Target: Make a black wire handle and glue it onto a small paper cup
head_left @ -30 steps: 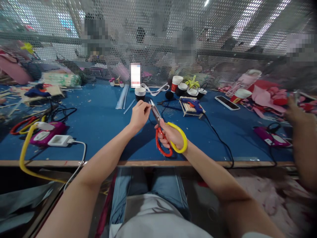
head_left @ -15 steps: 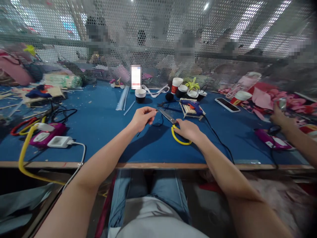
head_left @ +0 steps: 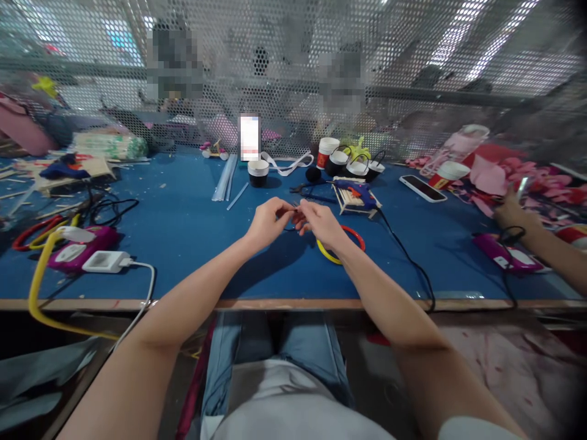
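Observation:
Over the middle of the blue table, my left hand [head_left: 269, 221] is closed in a pinch on a thin black cord [head_left: 290, 229], which shows as a dark curve below the fingers. My right hand [head_left: 320, 223] meets it fingertip to fingertip and is pinched at the same spot; what lies between its fingers is mostly hidden. Scissors with red and yellow handles [head_left: 355, 234] lie on the table under my right wrist, their blades covered by the hand. Just beyond, a blue glue gun [head_left: 362, 195] rests on a small wooden stick rack [head_left: 346, 198].
Paper cups [head_left: 328, 150] with black-wrapped ones, a black ball [head_left: 313, 174] and pliers [head_left: 298, 189] sit behind. Clear glue sticks [head_left: 224, 178] lie left of a cup [head_left: 258, 173]. Purple power strips [head_left: 85, 247] flank both sides. A co-worker's hand [head_left: 513, 214] is at right, near a phone [head_left: 422, 188].
My right hand has let go of the scissors, now lying on the table, and moved left to meet my left hand at the cord. My left hand stays nearly in place.

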Tool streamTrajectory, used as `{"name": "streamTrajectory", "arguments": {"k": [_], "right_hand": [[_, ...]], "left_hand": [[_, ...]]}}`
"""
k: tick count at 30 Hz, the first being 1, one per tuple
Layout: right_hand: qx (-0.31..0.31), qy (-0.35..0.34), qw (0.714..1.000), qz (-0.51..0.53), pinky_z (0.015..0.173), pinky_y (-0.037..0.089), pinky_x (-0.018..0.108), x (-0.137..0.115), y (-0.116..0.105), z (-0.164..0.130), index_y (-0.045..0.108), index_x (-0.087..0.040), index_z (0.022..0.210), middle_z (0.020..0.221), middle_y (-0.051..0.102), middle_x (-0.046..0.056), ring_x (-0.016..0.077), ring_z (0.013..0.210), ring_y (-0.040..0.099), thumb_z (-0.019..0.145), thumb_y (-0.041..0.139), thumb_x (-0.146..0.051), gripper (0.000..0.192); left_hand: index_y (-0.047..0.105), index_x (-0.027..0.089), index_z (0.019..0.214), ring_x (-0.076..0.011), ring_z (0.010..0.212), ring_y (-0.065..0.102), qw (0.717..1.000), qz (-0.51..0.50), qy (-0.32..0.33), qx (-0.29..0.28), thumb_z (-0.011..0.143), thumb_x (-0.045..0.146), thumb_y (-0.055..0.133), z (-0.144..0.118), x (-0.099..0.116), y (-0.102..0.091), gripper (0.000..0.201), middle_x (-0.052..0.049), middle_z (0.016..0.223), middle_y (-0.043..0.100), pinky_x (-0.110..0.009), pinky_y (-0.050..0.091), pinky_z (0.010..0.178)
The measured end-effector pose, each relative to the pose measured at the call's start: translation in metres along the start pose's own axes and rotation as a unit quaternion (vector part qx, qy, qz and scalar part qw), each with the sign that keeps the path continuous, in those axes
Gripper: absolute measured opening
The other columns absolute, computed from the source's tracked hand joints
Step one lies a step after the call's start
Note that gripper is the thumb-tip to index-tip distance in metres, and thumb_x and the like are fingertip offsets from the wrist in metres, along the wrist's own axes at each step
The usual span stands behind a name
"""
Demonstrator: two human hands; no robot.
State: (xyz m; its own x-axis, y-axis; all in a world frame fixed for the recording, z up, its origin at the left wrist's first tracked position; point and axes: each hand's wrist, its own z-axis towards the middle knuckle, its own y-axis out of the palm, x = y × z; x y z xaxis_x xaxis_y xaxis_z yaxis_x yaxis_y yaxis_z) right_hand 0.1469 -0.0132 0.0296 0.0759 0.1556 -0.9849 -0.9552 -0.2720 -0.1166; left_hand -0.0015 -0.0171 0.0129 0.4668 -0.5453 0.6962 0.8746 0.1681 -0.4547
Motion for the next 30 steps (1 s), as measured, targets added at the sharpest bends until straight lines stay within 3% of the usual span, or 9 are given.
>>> {"name": "streamTrajectory", "arguments": {"k": [7, 16, 30], "right_hand": [[-0.021, 0.04, 0.996, 0.078, 0.051, 0.049, 0.023, 0.0023, -0.0003, -0.0042, 0.058, -0.014, 0.076, 0.07, 0.062, 0.005, 0.0103, 0.059, 0.058, 0.079, 0.058, -0.032, 0.019], [0.039, 0.016, 0.999, 0.004, 0.043, 0.047, 0.022, 0.0059, 0.0009, -0.0022, 0.057, -0.014, 0.071, 0.063, 0.062, 0.003, 0.0103, 0.051, 0.057, 0.073, 0.061, -0.029, 0.015], [0.064, -0.039, 0.996, -0.044, 0.041, 0.043, 0.019, 0.0069, 0.0039, -0.002, 0.052, -0.017, 0.068, 0.055, 0.055, -0.002, 0.0077, 0.046, 0.051, 0.071, 0.054, -0.02, 0.005]], "left_hand": [[0.062, 0.016, 0.078, -0.0097, 0.061, 0.054, 1.0, 0.001, -0.017, 0.025, 0.077, 0.02, 0.054, -0.0005, -0.0029, 0.0027, 0.009, -0.002, 0.07, 0.061, -0.022, 0.041, 0.055], [0.063, 0.015, 0.08, -0.0099, 0.064, 0.054, 1.0, 0.014, -0.018, 0.014, 0.078, 0.021, 0.053, -0.0014, -0.0007, 0.0021, 0.012, -0.003, 0.072, 0.061, -0.021, 0.041, 0.056], [0.061, 0.013, 0.085, -0.0095, 0.062, 0.053, 0.997, -0.043, -0.07, -0.001, 0.077, 0.022, 0.053, -0.0025, 0.0021, 0.0052, 0.015, -0.003, 0.069, 0.06, -0.021, 0.04, 0.056]]}}
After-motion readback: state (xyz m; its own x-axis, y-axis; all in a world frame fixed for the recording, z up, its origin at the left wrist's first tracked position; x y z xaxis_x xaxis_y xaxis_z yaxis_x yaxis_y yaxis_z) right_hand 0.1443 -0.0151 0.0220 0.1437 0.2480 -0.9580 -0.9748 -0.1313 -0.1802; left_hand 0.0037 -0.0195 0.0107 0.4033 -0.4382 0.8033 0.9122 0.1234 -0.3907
